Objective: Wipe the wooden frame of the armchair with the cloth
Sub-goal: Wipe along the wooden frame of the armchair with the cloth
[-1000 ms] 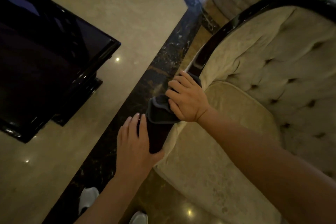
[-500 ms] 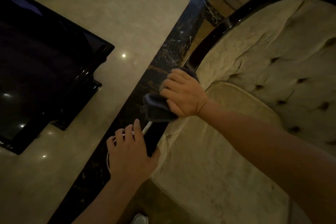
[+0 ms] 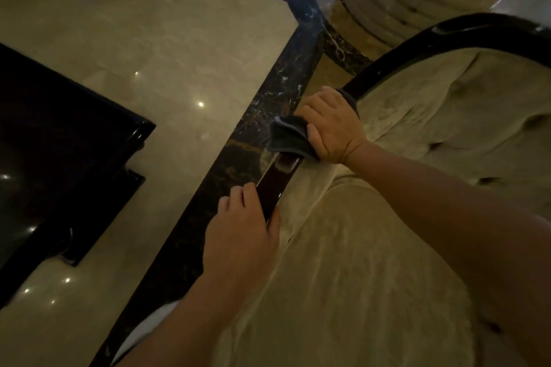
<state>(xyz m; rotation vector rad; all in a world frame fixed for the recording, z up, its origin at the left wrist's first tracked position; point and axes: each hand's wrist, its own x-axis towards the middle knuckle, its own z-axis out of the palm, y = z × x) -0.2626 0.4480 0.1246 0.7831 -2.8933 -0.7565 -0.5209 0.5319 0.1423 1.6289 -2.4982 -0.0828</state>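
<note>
The dark cloth [image 3: 290, 137] lies draped over the armchair's glossy wooden frame [image 3: 275, 185], pressed there by the right hand [image 3: 332, 128] clenched around it, while the left hand [image 3: 241, 232] grips the rail's lower end, bare marble floor [image 3: 179, 53] open alongside.

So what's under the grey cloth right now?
The cloth sits over the armchair's dark wooden frame, pressed by the right hand. The covered stretch of rail is hidden; bare rail shows either side.
</note>
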